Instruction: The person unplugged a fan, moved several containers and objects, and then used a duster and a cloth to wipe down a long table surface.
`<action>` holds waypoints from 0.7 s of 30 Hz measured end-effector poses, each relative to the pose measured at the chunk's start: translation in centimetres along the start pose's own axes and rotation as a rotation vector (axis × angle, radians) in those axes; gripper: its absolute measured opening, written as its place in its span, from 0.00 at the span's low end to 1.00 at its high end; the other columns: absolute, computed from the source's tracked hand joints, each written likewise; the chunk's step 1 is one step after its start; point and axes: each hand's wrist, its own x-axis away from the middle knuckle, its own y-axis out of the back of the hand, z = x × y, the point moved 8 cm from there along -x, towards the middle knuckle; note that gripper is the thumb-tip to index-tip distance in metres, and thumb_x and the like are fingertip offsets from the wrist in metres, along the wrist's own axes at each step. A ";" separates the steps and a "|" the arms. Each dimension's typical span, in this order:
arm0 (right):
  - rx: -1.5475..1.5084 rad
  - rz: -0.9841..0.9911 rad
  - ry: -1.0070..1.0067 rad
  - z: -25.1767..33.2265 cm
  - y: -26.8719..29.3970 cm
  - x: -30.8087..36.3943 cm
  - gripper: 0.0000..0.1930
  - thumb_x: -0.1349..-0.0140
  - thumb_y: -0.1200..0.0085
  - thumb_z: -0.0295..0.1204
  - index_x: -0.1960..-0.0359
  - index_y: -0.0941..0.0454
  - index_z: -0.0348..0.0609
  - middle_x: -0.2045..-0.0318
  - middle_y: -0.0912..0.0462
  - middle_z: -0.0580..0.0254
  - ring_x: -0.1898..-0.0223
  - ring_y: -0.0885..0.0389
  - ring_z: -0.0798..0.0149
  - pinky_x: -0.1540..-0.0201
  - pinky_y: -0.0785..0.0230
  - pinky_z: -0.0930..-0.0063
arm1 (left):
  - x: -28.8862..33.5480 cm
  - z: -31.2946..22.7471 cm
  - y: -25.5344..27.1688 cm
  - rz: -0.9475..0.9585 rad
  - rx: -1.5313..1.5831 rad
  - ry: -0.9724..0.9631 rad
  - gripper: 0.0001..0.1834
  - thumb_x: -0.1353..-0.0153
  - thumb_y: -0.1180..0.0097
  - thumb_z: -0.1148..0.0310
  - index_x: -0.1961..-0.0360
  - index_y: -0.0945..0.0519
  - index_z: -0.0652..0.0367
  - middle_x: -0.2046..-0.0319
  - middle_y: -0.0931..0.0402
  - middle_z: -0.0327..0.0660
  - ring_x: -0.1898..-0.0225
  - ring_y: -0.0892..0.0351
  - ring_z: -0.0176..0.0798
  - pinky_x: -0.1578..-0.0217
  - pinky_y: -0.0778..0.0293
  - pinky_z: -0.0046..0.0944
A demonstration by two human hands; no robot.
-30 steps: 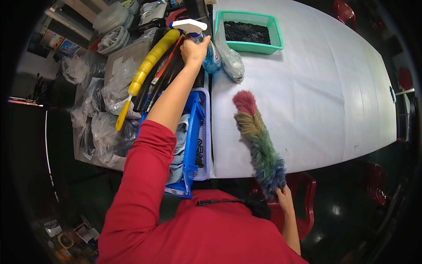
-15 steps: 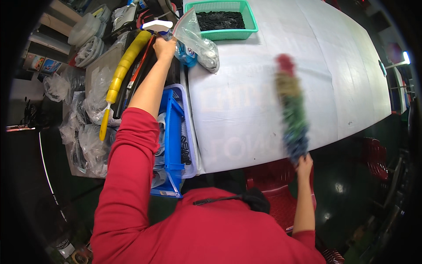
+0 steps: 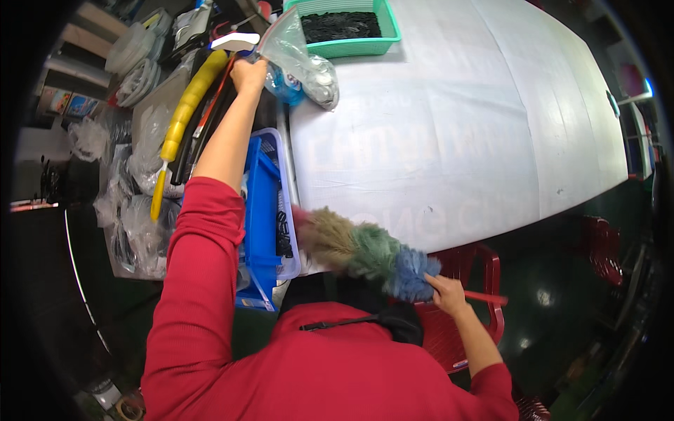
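— So, what are the hands doing?

— Seen from above: the right hand (image 3: 446, 293) is closed around the handle of a fluffy multicoloured duster (image 3: 365, 250), which lies across the near edge of the white desk (image 3: 456, 140), its tip towards the blue crate (image 3: 263, 217). The left hand (image 3: 249, 72) is stretched far forward and gripping a clear plastic bag (image 3: 298, 63) at the desk's far left corner.

— How far along does the dusting look?

— Hard to judge. The desk top looks bare and clean across its middle and right, apart from a few small specks; the bag and tray corner looks untouched.

— And the containers?

— A green mesh tray (image 3: 344, 28) at the far edge holds something dark. The clear bag holds small blue and silvery items. The blue crate, beside the desk, holds dark pieces, too small to identify.
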 end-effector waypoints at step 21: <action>-0.302 -0.890 -0.614 -3.4 -1.6 10.5 0.14 0.45 0.58 0.22 0.57 0.29 0.30 0.69 0.22 0.47 0.68 0.23 0.61 0.63 0.33 0.70 | 0.0 3.2 -3.7 0.326 -0.139 0.119 0.35 0.62 0.36 0.51 0.60 0.27 0.71 0.59 0.27 0.57 0.54 0.27 0.48 0.54 0.32 0.39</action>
